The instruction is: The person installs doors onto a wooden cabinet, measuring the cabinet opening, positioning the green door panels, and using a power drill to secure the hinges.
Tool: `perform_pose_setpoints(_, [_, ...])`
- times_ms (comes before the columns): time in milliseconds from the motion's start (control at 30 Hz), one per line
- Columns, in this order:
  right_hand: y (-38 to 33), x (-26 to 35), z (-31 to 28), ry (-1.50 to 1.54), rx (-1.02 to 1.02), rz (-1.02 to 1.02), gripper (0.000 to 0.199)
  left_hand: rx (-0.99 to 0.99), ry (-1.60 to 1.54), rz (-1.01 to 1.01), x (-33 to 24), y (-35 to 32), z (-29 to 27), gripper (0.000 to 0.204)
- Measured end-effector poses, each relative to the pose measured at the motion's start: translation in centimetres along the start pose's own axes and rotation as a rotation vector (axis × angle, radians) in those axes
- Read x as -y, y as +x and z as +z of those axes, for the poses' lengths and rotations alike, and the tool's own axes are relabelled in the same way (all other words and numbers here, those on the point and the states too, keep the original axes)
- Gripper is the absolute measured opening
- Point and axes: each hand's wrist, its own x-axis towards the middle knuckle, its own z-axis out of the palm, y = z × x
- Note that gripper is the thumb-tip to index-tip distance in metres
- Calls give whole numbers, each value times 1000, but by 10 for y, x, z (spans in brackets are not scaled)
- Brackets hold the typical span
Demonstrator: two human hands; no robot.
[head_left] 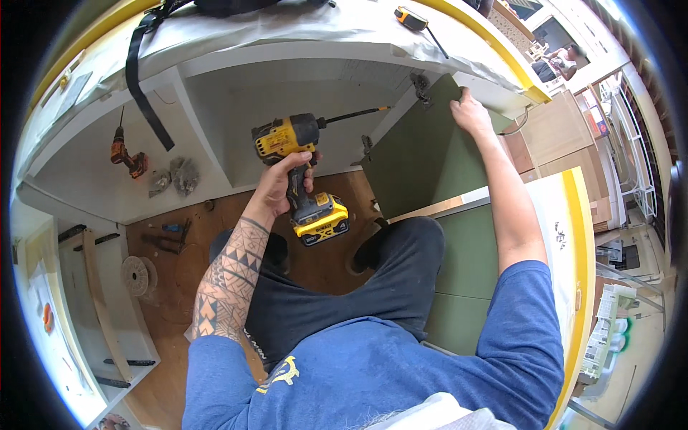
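Observation:
My left hand (281, 183) is wrapped round the grip of a yellow and black cordless impact driver (288, 137), battery at the bottom. Its long black bit (355, 115) points right, towards a green cabinet door (423, 161). The fingers of my right hand (471, 115) are closed over the door's upper right edge, the fingertips partly hidden behind it. Two metal hinges show by the door, an upper one (421, 87) near its top corner and a lower one (368, 147) at its left edge. The bit's tip looks close to the upper hinge, apparently not touching.
Inside the white cabinet (201, 129) lie an orange drill (129, 154) and plastic bags (184, 175). A tape measure (411, 18) rests on the covered top, where a black strap (147, 100) hangs down. A spool (136, 276) lies on the brown floor. Another person (562, 63) is far right.

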Motion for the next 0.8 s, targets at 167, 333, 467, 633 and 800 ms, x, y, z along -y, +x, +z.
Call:
perform_pose_setpoints(167, [7, 1, -3, -26, 53, 49, 57, -6, 49, -107, 2, 56, 5, 32])
perform_pose_setpoints(333, [30, -13, 0, -81, 22, -10, 50, 7, 121, -49, 1, 106, 20, 27])
perform_pose_setpoints(467, [25, 3, 5, -65, -14, 13, 48, -5, 118, -39, 0, 133, 17, 26])
perform_pose_setpoints(633, [33, 0, 1, -115, 27, 3, 49, -17, 83, -52, -2, 161, 29, 23])
perform_pose_setpoints(800, [33, 0, 6, -156, 28, 52, 54, -12, 88, -36, -3, 178, 36, 24])
